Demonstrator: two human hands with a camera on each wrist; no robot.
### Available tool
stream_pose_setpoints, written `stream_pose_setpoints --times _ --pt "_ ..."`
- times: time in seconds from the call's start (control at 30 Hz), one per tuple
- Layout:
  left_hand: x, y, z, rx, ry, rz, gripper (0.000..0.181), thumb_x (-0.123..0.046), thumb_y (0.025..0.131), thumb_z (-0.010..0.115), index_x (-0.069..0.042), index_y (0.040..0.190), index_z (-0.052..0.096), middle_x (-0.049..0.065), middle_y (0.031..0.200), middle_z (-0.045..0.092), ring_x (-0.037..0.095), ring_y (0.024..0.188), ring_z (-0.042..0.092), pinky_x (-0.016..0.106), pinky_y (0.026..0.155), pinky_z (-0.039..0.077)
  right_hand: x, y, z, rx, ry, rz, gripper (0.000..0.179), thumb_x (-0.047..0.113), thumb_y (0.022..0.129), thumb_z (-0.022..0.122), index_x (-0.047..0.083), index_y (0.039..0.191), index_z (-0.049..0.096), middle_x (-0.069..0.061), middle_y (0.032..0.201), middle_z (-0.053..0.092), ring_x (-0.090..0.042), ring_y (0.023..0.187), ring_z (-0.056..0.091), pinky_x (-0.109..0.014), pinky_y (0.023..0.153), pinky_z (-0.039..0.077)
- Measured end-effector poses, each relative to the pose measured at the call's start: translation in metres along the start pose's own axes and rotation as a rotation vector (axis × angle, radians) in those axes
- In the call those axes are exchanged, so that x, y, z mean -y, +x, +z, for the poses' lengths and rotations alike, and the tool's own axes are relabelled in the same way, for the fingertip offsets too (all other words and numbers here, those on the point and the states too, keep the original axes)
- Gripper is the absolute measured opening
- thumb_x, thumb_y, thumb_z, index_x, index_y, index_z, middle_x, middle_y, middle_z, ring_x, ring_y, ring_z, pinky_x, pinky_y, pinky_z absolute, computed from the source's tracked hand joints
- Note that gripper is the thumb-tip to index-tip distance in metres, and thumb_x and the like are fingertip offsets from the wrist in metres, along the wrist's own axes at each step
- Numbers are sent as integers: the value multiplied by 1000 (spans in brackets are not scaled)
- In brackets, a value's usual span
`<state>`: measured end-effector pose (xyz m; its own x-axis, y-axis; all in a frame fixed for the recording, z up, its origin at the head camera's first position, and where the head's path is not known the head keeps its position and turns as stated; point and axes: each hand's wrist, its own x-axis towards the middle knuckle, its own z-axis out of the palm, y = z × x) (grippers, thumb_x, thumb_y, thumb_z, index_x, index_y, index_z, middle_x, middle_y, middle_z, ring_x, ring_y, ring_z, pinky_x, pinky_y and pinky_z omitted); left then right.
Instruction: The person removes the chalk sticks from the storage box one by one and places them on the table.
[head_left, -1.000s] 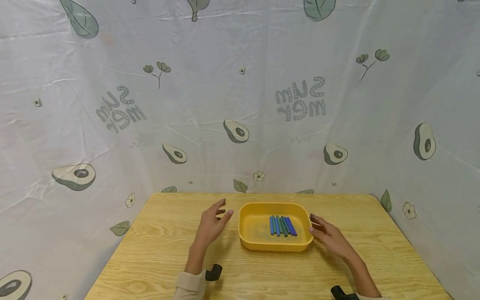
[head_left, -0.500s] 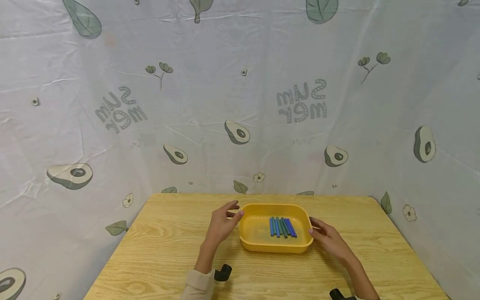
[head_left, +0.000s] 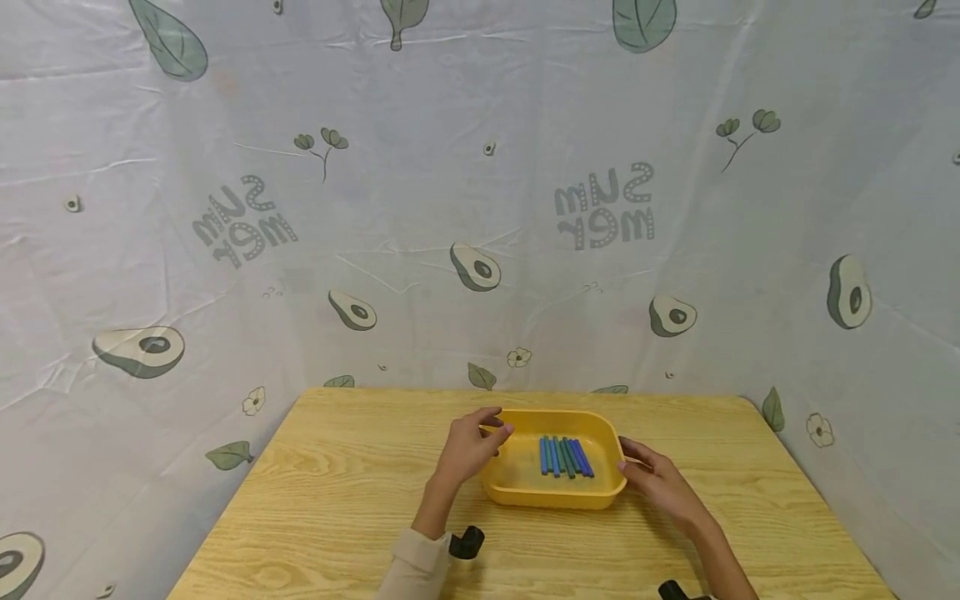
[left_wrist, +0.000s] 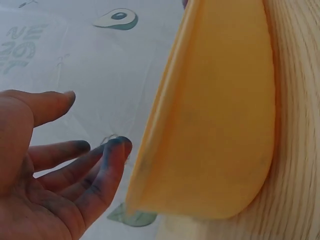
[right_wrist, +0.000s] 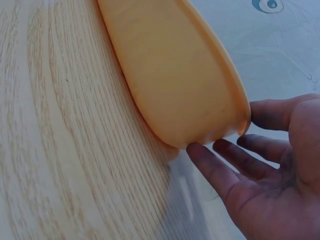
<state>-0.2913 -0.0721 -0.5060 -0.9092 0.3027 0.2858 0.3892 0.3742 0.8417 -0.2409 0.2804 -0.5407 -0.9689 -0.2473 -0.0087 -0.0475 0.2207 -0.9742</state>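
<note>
A yellow plastic tray (head_left: 551,498) stands on the wooden table, with several blue and green sticks (head_left: 566,457) that look like chalk or pastels lying side by side inside it. My left hand (head_left: 467,450) is at the tray's left end, thumb and fingers spread and holding nothing. In the left wrist view, stained fingertips (left_wrist: 119,142) come close to the tray's rim (left_wrist: 165,100). At the other end, my right hand (head_left: 663,492) rests its fingertips (right_wrist: 197,150) against the tray's outer wall (right_wrist: 170,75), its thumb at the rim. Those fingers are fairly straight.
The wooden table (head_left: 337,492) extends on both sides of the tray. Behind it hangs a pale sheet (head_left: 420,208) printed with avocados and leaves. A black wrist mount (head_left: 467,542) sits by the left sleeve.
My left hand has moved right, from beside the tray to its left end, where it now overlaps the rim. The right hand and the tray have stayed nearly in place.
</note>
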Motion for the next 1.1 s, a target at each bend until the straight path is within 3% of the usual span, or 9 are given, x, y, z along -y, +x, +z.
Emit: stream_pose_setpoints --times 0.23,0.57,1.1 --pt "0 5 16 46 9 -66 57 -32 105 70 6 147 61 24 123 76 39 89 80 30 68 65 1 0 -1 18 11 2 66 17 114 52 -8 167 22 -40 165 33 -53 143 53 -36 101 62" --pt "1 12 36 102 -30 -125 58 -32 105 70 7 147 60 26 123 76 40 92 79 47 75 67 0 0 -1 18 11 -9 66 17 114 53 -9 166 23 -41 163 34 -53 142 55 -37 100 62" --pt "3 27 54 140 -139 -275 53 -22 103 73 8 145 61 23 121 76 36 92 80 45 75 67 1 -2 -1 36 5 -19 67 17 114 51 -11 166 19 -43 163 32 -54 141 54 -37 101 62"
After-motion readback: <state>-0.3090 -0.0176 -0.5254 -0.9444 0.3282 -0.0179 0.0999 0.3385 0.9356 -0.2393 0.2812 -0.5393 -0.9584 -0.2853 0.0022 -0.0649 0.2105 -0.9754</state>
